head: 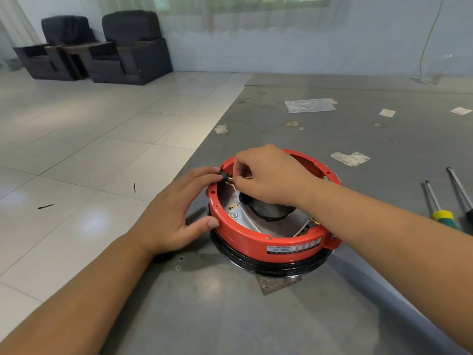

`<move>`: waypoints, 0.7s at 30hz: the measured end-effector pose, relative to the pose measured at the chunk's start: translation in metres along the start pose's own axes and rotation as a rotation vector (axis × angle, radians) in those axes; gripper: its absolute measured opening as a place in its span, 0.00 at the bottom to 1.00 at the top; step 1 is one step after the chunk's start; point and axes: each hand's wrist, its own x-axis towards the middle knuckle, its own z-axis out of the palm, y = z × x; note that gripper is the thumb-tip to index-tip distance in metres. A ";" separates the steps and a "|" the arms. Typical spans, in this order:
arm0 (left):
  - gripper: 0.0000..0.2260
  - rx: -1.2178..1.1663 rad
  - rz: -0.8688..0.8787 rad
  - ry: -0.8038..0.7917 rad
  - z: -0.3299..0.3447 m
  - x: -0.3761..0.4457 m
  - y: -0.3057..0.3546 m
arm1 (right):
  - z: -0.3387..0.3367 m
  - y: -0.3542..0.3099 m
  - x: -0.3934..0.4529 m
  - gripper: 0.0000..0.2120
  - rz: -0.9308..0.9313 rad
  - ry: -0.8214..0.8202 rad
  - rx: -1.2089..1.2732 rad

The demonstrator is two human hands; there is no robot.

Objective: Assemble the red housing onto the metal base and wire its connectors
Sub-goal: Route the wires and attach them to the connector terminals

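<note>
- Grey and scuffed, the desk (332, 139) runs alongside a pale tiled floor (89, 149), with two dark armchairs (102, 47) against the far wall.
- Near the desk's left edge sits the red housing (256, 239), already seated on the metal base (271, 269), whose dark rim shows beneath it.
- Wiring appears to be the step in hand: a brass spade terminal (230, 179) on a white wire (243, 216) is at the black socket (223, 174) in the housing's wall.
- The right hand (271, 175) reaches over the housing, its grip a pinch on the terminal's wire end.
- The left hand (179, 213) braces from outside: fingertips hold the socket, thumb presses the red wall.
- Next, I judge, the terminal needs a straight, firm push while the socket is held steady; another loose terminal (233, 206) lies inside, unconnected.
- Two screwdrivers (440, 203) lie to the right, untouched.
</note>
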 end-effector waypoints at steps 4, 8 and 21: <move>0.36 -0.006 0.010 -0.015 0.004 -0.002 -0.001 | 0.005 0.000 -0.001 0.03 -0.010 0.019 -0.006; 0.36 -0.020 0.011 -0.009 0.006 -0.001 -0.002 | 0.005 0.000 -0.001 0.03 -0.001 0.009 -0.006; 0.36 -0.068 0.015 0.000 0.009 -0.003 -0.003 | 0.006 -0.001 -0.001 0.04 0.003 0.010 -0.014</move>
